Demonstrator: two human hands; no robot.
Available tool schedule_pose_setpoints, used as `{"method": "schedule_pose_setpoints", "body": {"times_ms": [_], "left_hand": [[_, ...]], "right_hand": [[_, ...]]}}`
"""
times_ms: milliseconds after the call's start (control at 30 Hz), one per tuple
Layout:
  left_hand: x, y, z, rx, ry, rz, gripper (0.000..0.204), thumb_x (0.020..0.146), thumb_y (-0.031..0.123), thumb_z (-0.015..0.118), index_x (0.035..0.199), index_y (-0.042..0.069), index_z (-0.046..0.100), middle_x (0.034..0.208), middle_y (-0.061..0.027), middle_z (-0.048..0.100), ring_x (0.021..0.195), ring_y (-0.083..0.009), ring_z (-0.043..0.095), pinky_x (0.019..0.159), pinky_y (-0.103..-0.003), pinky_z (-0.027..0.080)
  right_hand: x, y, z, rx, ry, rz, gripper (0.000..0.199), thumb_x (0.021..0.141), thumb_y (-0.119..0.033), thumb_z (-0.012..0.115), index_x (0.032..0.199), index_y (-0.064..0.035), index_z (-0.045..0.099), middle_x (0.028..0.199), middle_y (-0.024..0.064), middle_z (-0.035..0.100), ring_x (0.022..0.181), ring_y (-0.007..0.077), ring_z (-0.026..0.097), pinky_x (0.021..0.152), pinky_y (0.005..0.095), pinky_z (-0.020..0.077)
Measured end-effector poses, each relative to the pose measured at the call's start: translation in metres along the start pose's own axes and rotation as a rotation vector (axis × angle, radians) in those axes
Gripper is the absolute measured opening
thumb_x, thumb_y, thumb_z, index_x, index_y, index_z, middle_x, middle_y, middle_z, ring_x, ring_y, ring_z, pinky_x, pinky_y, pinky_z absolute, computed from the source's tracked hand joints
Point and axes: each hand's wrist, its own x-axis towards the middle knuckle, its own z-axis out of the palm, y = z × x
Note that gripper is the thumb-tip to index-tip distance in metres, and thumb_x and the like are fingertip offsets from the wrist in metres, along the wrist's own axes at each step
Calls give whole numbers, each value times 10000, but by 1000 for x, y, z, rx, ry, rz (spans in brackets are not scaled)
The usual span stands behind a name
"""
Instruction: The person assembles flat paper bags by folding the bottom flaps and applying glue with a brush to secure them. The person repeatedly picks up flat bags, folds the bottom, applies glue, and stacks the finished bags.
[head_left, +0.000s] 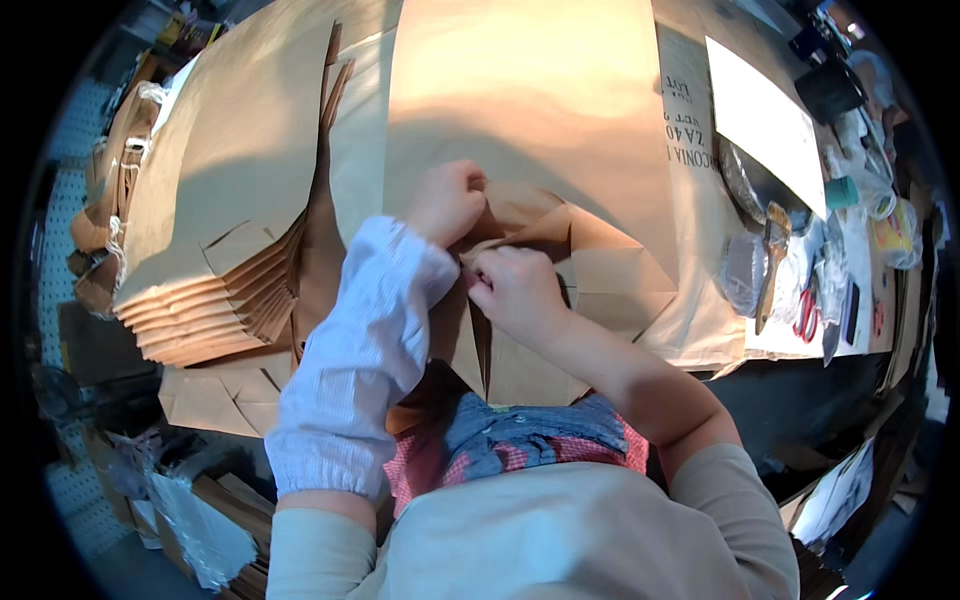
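A large brown paper bag (525, 120) lies flat in front of me, its creased end nearest me spread into angled folds. My left hand (448, 203), its arm in a pale sleeve cover, is closed on the paper at the left of these folds. Just below and to the right, my right hand (515, 290) pinches the paper edge between thumb and fingers. Both hands are close together, and part of the folded paper is hidden under them.
To the left rests a fanned stack of brown paper bags (245, 130). At the right are a white sheet (765, 110), a wooden-handled brush (772, 265), red-handled scissors (806, 315) and a teal roll (840, 192). The table's front edge (800, 355) runs before me.
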Motion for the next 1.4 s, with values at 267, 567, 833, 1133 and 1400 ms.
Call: {"method": "schedule_pose_setpoints", "body": {"times_ms": [267,567,833,1133,1400], "left_hand": [[13,9,-16,-136,-239,2,259,703,38,729,929,-15,616,701,-72,563,663,-163,578,573,-306,479],[-5,33,12,600,368,374,124,732,113,664,825,62,599,770,-84,584,808,-265,570,715,-385,453],[-83,74,16,869,-559,603,169,728,155,627,862,99,713,936,-111,684,849,-227,660,731,-347,512],[-119,-2,7,876,-142,147,232,793,110,568,1003,74,659,945,-113,664,866,-247,655,704,-397,534],[-105,16,-19,258,-236,88,393,667,48,660,1057,5,637,1057,-184,633,989,-351,614,855,-406,501]], "right_hand": [[59,12,-96,-586,-124,-395,159,704,-104,688,858,-72,666,1005,113,628,943,259,612,821,412,477],[-9,-1,-92,-778,-808,-468,198,744,-233,643,843,-62,637,778,110,616,717,293,635,597,389,509],[9,16,-95,-775,-1022,-165,467,729,-365,756,1013,-35,587,855,154,662,801,311,668,659,405,525],[-23,44,-122,-909,-734,33,707,621,-201,803,1234,-51,485,942,159,688,890,335,673,762,412,542],[-7,34,-142,-829,-749,330,406,692,-119,699,1068,-29,576,887,130,680,859,316,666,771,404,532]]}}
